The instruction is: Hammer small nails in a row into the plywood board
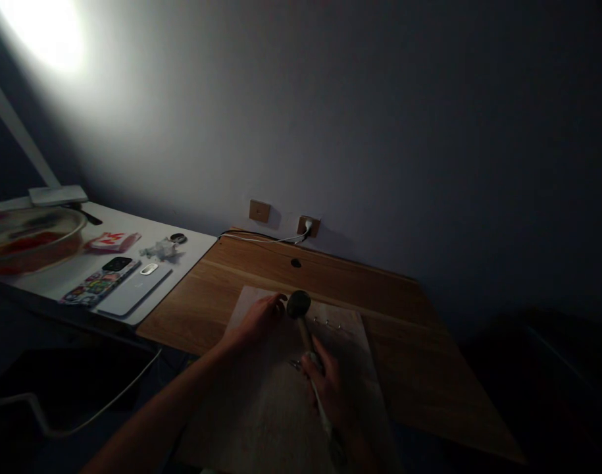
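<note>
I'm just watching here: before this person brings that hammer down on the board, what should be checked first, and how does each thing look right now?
1. Right hand grips the hammer handle: ok.
2. Hammer head sits over the pale board: ok.
3. Left hand is away from the hammer head: not ok, its fingertips lie right beside it.
4. Board lies flat on the wooden desk: ok, as far as the dim light shows.
5. What the left fingers hold under the head: cannot tell, too dark.
6. Small metal pieces lie near the head: not ok.
</note>
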`<state>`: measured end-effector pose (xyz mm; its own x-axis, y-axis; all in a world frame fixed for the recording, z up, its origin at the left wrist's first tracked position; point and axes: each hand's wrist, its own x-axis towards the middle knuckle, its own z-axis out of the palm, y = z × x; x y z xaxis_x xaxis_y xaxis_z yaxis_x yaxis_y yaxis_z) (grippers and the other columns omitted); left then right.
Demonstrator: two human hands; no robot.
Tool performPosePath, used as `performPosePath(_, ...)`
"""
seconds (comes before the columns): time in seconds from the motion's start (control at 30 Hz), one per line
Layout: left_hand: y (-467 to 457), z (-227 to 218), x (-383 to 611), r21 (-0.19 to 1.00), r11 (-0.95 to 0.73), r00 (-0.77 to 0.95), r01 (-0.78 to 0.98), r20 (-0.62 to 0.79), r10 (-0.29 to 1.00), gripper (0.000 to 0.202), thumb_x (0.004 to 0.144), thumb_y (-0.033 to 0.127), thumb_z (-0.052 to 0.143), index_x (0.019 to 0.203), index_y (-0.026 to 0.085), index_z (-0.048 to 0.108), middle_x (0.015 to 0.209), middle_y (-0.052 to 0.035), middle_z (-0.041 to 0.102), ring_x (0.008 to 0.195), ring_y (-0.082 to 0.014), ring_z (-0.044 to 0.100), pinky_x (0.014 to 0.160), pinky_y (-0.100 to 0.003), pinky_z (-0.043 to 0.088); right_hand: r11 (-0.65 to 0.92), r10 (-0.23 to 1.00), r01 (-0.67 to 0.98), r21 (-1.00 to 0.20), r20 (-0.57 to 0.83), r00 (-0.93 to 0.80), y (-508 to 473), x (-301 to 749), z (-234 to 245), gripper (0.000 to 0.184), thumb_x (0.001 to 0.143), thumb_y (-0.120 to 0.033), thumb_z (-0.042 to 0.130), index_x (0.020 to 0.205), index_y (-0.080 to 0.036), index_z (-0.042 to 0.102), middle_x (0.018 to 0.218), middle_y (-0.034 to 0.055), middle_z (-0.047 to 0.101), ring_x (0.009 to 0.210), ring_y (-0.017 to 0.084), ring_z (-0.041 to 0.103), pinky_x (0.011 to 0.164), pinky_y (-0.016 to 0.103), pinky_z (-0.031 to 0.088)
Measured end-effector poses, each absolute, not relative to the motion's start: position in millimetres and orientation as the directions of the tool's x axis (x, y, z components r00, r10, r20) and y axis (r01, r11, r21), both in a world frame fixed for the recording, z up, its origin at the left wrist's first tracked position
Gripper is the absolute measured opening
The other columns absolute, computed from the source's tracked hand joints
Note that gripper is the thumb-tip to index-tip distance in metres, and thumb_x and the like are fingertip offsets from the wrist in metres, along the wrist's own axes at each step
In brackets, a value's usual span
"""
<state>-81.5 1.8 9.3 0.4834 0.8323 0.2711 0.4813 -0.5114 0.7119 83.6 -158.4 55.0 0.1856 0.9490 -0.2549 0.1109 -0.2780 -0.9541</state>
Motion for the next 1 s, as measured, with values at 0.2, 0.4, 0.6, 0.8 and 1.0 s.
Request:
performPosePath(0.2,3.9,4.9,-83.9,0.724,-0.533,0.496,0.438,0.300,0.815,0.041,0.080,0.010,0.056,0.121,0.017,0.060,0.108,-0.0107,0.074,0.097,-0.0225,0.070,0.084,-0.031,0.053,-0.267,0.959,0.104,-0.958,-0.253,0.130,-148.3,73.7,49.8,0.073,0.087,-0.051,0.057,0.148,-0.015,0.045,0.070,-0.0059,0.052,0.039,0.005,0.038,0.032,0.017,0.030)
performPosePath(0.4,4.4,5.6,-82.7,0.737,-0.514,0.476,0.439,0.295,0.829,0.046,0.078,0.008,0.053,0.123,0.018,0.060,0.103,-0.0090,0.074,0.093,-0.0224,0.070,0.084,-0.031,0.053,-0.264,0.959,0.101,-0.959,-0.249,0.136,-148.4,73.0,46.1,0.076,0.084,-0.054,0.058,0.147,-0.013,0.045,0.068,-0.0067,0.051,0.037,0.004,0.037,0.031,0.017,0.029)
performPosePath(0.6,-1.9,13.0,-85.0,0.682,-0.539,0.472,0.493,0.311,0.825,0.042,0.076,0.006,0.056,0.117,0.016,0.060,0.104,-0.0089,0.069,0.089,-0.0195,0.067,0.081,-0.029,0.052,-0.315,0.932,0.087,-0.945,-0.291,0.217,-166.1,87.8,44.8,0.082,0.081,-0.058,0.063,0.146,-0.011,0.047,0.068,-0.0056,0.052,0.038,0.005,0.040,0.033,0.018,0.032)
performPosePath(0.8,-39.3,34.1,-85.4,0.484,-0.755,0.713,0.443,0.319,0.624,0.009,0.087,0.018,0.057,0.096,0.020,0.059,0.099,-0.0056,0.063,0.088,-0.0181,0.061,0.078,-0.028,0.049,-0.362,0.916,0.118,-0.925,-0.329,0.231,-192.7,107.6,41.0,0.089,0.082,-0.063,0.061,0.152,-0.013,0.040,0.062,-0.0067,0.050,0.034,0.006,0.037,0.029,0.019,0.030)
performPosePath(1.0,-73.6,44.9,-78.5,0.224,-0.929,0.894,0.293,0.281,0.350,0.010,0.093,0.016,0.056,0.101,0.020,0.061,0.099,-0.0072,0.068,0.095,-0.0210,0.062,0.087,-0.033,0.045,-0.418,0.892,0.097,-0.903,-0.388,0.230,-199.6,110.5,39.6,0.100,0.080,-0.069,0.059,0.155,-0.008,0.033,0.049,-0.0103,0.040,0.034,0.008,0.036,0.032,0.018,0.030)
